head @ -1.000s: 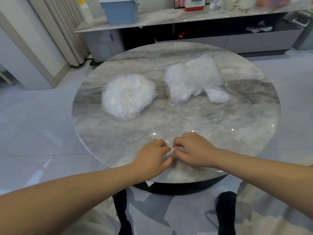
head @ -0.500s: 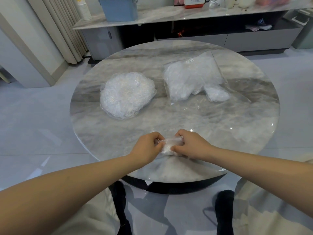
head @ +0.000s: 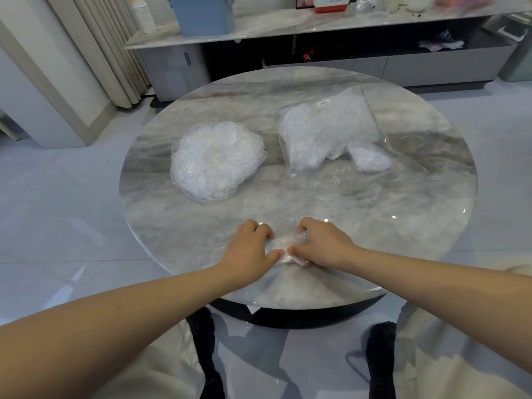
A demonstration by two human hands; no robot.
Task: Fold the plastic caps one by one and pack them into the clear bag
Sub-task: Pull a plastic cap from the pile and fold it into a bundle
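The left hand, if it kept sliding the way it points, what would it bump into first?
Probably the right hand. The left hand points across the folded cap both hands pinch, so the other hand's fingertips lie next in line.

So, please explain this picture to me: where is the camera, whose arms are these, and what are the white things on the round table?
The camera sits on a person's head and looks down, so the two bare arms are that person's own. No machine is here. The left hand and the right hand together grip one crumpled plastic cap at the near edge of the round marble table, folding it small. Farther away on the left lies a pile of loose plastic caps, not yet folded. On the right lies the clear bag, already partly filled with white caps. Behind the table stands a low cabinet with a blue box on top.
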